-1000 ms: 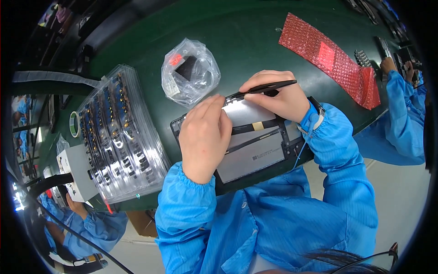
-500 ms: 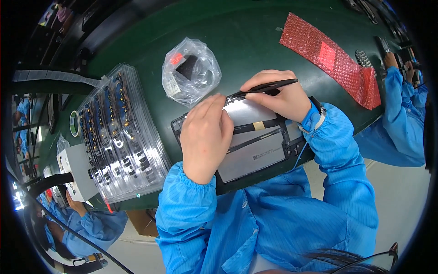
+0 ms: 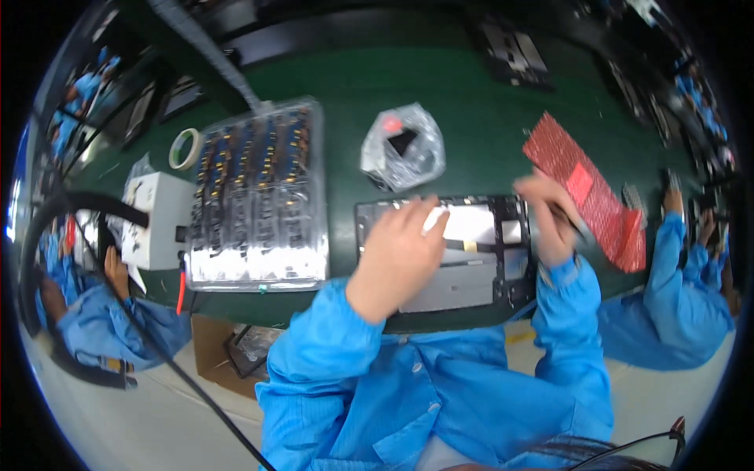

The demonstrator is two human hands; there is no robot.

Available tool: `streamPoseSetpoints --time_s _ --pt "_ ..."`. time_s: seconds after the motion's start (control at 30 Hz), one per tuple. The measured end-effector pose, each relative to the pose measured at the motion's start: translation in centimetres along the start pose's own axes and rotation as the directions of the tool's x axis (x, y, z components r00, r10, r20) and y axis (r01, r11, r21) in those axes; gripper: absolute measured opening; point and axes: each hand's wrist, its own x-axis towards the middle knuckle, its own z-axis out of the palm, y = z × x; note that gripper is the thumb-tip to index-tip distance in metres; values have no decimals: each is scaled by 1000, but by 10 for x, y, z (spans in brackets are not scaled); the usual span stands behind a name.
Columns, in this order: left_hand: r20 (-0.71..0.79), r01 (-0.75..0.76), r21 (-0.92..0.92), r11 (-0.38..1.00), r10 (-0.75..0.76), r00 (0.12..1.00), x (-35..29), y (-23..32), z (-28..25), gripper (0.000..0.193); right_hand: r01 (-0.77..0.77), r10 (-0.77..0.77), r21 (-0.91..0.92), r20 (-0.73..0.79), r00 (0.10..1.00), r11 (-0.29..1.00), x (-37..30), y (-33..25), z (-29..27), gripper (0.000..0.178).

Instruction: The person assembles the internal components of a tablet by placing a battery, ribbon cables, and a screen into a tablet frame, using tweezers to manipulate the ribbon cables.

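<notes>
Along the near edge of the green desk [image 3: 479,129], a flat, black-framed tablet screen assembly [image 3: 452,293] with smooth silvery plates is partly hidden by the left hand [image 3: 402,255], laid over it with fingers extended. The 2 hands are held apart; the right [image 3: 553,234] is blurred, its grip indiscernible. Toward the right edge, textured red bubble wrap [image 3: 559,157] is seen; leftward, a glossy clear tray [image 3: 320,204], its dark contents indistinct.

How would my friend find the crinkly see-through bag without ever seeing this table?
On the green table, find the flat device under the left hand. Just beyond it lies the crinkly clear bag. Unlike the wide tray on its left, it's roundish, with a red patch and dark patch.
</notes>
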Motion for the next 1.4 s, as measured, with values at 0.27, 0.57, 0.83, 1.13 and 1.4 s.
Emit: streamPoseSetpoints --time_s 0.27,0.57,0.83,1.13,1.4 --pt "-44 -53 -104 993 49 998 -118 22 -23 31 -240 445 -643 176 878 728 -108 -46 -52 46" --pt "-46 -133 97 986 137 989 -99 -3 -62 29 -93 276 -716 144 950 691 -108 -31 -46 42" --pt "-188 428 318 846 -386 903 -77 -167 -145 10 -120 39 -580 -149 988 806 -104 -51 -22 4" --pt "-124 477 423 771 -472 873 -67 -197 -137 10 99 -155 -542 -60 986 835 -92 -76 -2 4" --pt "-160 506 390 769 -485 860 -69 -198 -127 13 -57 -41 -520 -176 984 852 -104 -67 -8 4"
